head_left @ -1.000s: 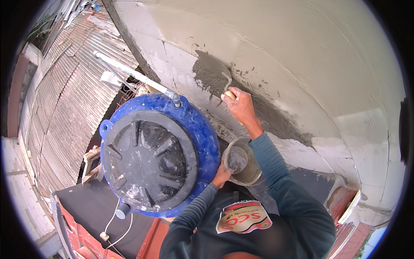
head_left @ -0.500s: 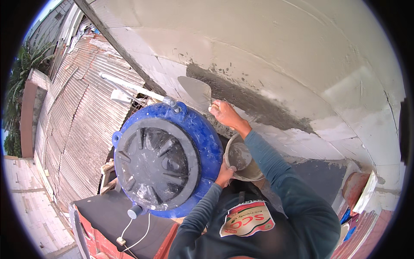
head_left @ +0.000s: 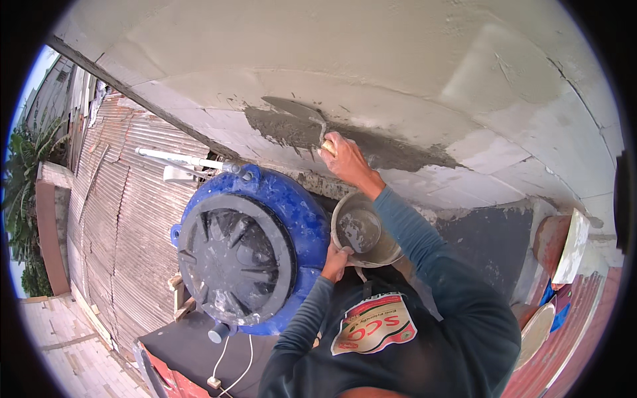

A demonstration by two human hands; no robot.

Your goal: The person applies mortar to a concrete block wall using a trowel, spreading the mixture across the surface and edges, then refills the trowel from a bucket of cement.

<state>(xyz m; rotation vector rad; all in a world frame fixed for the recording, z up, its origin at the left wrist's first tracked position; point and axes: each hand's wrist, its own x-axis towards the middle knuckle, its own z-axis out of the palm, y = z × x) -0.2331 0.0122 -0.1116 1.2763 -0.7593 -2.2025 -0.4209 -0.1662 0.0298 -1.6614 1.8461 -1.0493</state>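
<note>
My right hand (head_left: 355, 164) is closed round the yellowish handle of a trowel (head_left: 292, 107). The trowel's thin blade lies along the upper edge of a patch of wet grey mortar (head_left: 391, 151) on the pale block wall (head_left: 358, 69), seen nearly edge-on. Below it, my left hand (head_left: 336, 262) grips the rim of a round bucket (head_left: 390, 251), holding it close to my body. Grey mortar coats the inside and bottom of the bucket. Part of the bucket is covered by my right forearm.
A big blue tank (head_left: 308, 225) with a black ribbed lid (head_left: 229, 255) stands just left of my left hand. A white pipe (head_left: 179, 158) joins its top. Rusty corrugated roofing (head_left: 142, 212) spreads out at the left. A white cable (head_left: 245, 371) hangs below the tank.
My right hand has swept the trowel up the wall, from the mortar's lower left side to its upper edge, tilting the blade. Mortar there looks freshly smeared. My left hand still holds the bucket.
</note>
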